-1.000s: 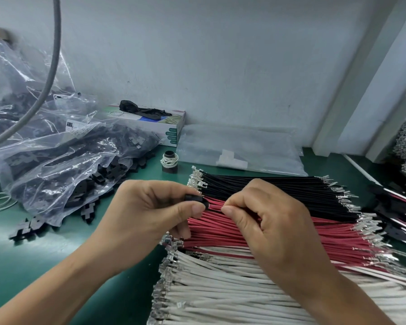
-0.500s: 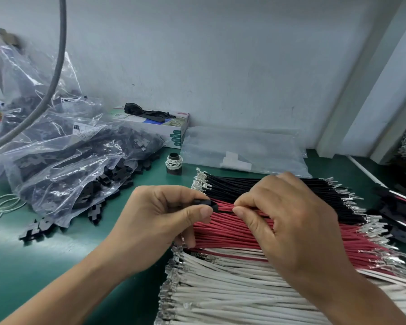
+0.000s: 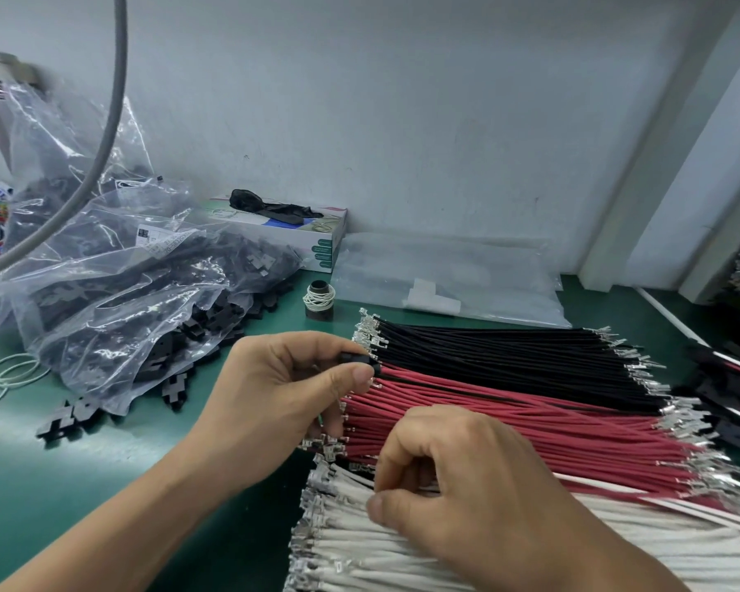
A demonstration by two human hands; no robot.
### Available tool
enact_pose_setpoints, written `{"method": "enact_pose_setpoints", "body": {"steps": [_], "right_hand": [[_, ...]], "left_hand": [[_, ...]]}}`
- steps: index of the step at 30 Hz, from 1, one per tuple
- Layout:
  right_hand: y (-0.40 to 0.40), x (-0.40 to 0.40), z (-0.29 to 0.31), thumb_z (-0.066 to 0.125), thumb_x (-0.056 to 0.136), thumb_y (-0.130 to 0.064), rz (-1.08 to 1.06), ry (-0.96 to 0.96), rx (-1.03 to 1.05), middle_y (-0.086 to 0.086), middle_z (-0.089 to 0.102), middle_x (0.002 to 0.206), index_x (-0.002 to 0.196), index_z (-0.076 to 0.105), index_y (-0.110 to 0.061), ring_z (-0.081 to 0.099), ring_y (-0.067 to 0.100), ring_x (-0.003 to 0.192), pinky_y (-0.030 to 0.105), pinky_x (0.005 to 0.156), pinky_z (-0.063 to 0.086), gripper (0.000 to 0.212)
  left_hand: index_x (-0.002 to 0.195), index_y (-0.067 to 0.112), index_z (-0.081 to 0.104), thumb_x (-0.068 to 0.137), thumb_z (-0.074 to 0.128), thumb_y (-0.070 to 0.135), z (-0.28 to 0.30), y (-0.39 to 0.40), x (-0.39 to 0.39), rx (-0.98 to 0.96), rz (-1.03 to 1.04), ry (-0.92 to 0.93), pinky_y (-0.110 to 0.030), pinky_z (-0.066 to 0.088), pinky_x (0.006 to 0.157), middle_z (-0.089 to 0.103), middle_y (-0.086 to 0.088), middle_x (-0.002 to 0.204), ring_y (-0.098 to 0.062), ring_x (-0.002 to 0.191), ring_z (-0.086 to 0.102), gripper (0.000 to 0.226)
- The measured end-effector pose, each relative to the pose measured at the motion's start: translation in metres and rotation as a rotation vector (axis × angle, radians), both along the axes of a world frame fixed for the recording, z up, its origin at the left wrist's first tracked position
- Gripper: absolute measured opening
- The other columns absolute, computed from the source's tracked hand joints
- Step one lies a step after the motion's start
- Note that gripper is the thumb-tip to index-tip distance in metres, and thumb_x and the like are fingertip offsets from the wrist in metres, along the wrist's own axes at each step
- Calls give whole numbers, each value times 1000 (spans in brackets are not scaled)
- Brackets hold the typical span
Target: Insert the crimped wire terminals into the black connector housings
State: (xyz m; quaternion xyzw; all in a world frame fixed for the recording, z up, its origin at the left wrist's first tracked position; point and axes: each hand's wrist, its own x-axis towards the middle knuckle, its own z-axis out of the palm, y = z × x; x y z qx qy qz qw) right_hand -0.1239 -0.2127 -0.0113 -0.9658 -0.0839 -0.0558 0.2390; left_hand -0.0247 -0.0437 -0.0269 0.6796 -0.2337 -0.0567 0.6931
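The left hand (image 3: 283,395) pinches a black connector housing (image 3: 357,361) between thumb and forefinger, held over the near ends of the red wires (image 3: 509,420). The right hand (image 3: 466,497) curls down onto the white wires (image 3: 402,549), fingertips pinching at one. Judging by the full stacks and the bag of housings (image 3: 116,301) on the worktop (image 3: 82,484), most remains.

Two hands show, the left hand (image 3: 283,403) at centre and the right hand (image 3: 479,502) at lower right. Three batches of wires fill the right half: black wires (image 3: 509,352), red wires (image 3: 530,425) and white wires (image 3: 402,557), each too many to count. One box (image 3: 317,232) and one small spool (image 3: 319,300) sit at upper centre.
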Motion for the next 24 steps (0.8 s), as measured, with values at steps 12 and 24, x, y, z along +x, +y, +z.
{"method": "enact_pose_setpoints", "body": {"steps": [12,24], "right_hand": [[-9,0,1,59,94,-45,23,-84,50,-22,61,91,99,55,-39,56,1,85,26,76,46,8],[-30,2,15,66,88,-33,-20,-400,158,-14,61,86,92,76,-31,63,10,84,20,69,47,11]], "left_hand": [[87,23,83,70,82,27,-1,0,3,2,-1,8,-23,49,44,76,-12,70,-19,46,62,18],[87,18,84,64,84,24,3,1,2,-20,-28,63,-25,54,47,71,-20,61,-20,47,64,24]]}}
